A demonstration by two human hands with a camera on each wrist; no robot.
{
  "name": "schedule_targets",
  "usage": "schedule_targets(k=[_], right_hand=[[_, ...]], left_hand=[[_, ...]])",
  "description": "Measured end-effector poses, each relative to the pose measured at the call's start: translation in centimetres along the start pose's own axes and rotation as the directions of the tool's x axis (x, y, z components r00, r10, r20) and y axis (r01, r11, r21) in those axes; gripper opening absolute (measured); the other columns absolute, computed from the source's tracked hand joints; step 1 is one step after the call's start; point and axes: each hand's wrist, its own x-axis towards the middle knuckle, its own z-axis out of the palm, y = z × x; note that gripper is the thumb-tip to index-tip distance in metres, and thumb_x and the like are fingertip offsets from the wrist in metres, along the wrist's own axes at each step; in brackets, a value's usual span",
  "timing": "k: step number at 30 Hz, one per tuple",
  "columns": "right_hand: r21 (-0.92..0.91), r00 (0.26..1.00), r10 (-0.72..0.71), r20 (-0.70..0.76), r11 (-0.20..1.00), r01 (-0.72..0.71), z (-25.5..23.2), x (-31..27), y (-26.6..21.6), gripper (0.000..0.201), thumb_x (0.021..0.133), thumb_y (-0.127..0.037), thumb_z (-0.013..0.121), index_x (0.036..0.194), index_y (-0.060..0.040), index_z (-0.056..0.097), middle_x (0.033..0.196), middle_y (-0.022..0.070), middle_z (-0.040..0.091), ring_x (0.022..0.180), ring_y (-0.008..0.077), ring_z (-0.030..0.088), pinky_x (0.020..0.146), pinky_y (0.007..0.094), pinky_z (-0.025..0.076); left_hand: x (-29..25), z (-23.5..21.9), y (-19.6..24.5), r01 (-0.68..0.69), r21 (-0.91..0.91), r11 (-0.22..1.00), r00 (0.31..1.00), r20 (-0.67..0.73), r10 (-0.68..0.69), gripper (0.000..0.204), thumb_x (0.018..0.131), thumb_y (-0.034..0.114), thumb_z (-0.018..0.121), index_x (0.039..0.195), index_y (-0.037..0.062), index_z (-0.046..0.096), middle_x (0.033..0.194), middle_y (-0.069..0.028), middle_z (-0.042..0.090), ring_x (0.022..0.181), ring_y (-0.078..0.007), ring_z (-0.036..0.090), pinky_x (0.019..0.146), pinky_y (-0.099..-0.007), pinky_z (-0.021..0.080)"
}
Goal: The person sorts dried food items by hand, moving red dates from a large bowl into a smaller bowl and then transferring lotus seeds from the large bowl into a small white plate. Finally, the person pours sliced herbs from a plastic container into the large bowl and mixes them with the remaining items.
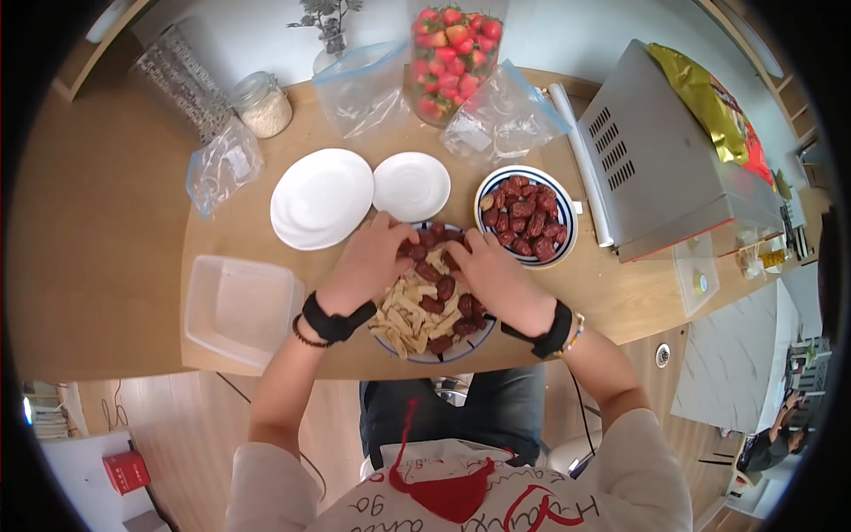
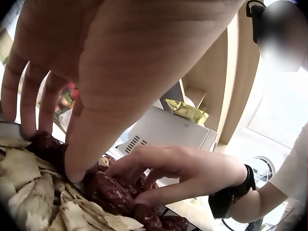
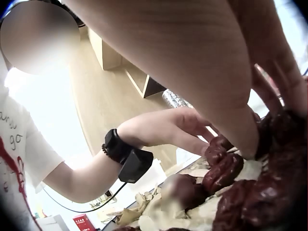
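Note:
A blue-and-white plate (image 1: 450, 357) at the table's front edge holds pale dried slices (image 1: 403, 312) and wrinkled red dates (image 1: 433, 304). At its far left rim my left hand (image 1: 368, 259) holds a date (image 2: 44, 147) between thumb and fingers. Opposite it, on the right side of the plate, my right hand (image 1: 501, 277) pinches another date (image 2: 109, 188), its fingertips down among the pile. Palms and fingers partly hide the far part of the plate. A second striped plate (image 1: 480, 197), heaped with red dates, stands beyond my right hand.
Two white plates (image 1: 321, 199) lie beyond my left hand, and a clear plastic box (image 1: 239, 306) sits at left. Behind are zip bags (image 1: 359, 93), an oat jar (image 1: 263, 106) and a strawberry container (image 1: 454, 62). A grey appliance (image 1: 660, 151) stands at right.

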Motion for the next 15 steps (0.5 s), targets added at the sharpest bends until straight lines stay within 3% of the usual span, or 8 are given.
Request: schedule_targets(k=[1,4,11,14,15], right_hand=[[0.006,1.000,-0.002,-0.020,1.000,0.002,0.3,0.1,0.2,0.039,0.078,-0.008,0.062,0.113,-0.0008,0.049,0.100,0.0183,0.047,0.092,0.0350,0.050,0.080,0.0406,0.044],[0.073,0.998,0.017,-0.064,0.997,-0.013,1.2,0.2,0.8,0.040,0.078,-0.006,0.061,0.116,-0.0045,0.049,0.099,0.0186,0.049,0.093,0.0359,0.051,0.081,0.0405,0.044],[0.229,0.976,-0.005,-0.217,0.972,0.056,0.5,-0.9,1.0,0.035,0.079,-0.006,0.061,0.113,-0.0037,0.054,0.090,0.0201,0.056,0.086,0.0380,0.056,0.076,0.0422,0.046],[0.401,0.960,0.054,-0.273,0.914,0.062,-0.3,-1.6,1.5,0.035,0.079,-0.006,0.061,0.113,-0.0028,0.053,0.094,0.0201,0.058,0.090,0.0373,0.056,0.078,0.0416,0.046],[0.416,0.943,0.067,-0.326,0.906,0.079,-0.9,-1.9,2.0,0.034,0.079,-0.007,0.061,0.111,-0.0022,0.054,0.095,0.0202,0.059,0.090,0.0369,0.056,0.079,0.0409,0.046]], left_hand=[[-0.1,0.1,0.4,0.078,-0.060,0.995,0.997,-0.006,-0.079,0.028,0.069,0.006,0.069,0.095,0.0072,0.059,0.094,-0.0149,0.052,0.088,-0.0332,0.055,0.077,-0.0397,0.046],[-0.6,1.0,0.6,0.111,-0.009,0.994,0.990,-0.091,-0.111,0.027,0.069,0.007,0.070,0.094,0.0061,0.059,0.096,-0.0149,0.052,0.088,-0.0332,0.056,0.076,-0.0394,0.047],[-1.6,1.1,1.7,0.171,-0.048,0.984,0.982,-0.073,-0.175,0.026,0.069,0.010,0.070,0.093,0.0014,0.063,0.091,-0.0171,0.063,0.091,-0.0317,0.059,0.080,-0.0385,0.046],[-1.2,1.2,1.3,0.152,0.154,0.976,0.986,-0.096,-0.139,0.028,0.067,0.011,0.073,0.091,0.0014,0.064,0.087,-0.0136,0.064,0.078,-0.0257,0.062,0.072,-0.0320,0.049],[-1.1,1.0,1.5,0.172,0.135,0.976,0.981,-0.111,-0.157,0.028,0.067,0.011,0.074,0.092,0.0012,0.064,0.086,-0.0134,0.064,0.078,-0.0251,0.062,0.072,-0.0317,0.049]])
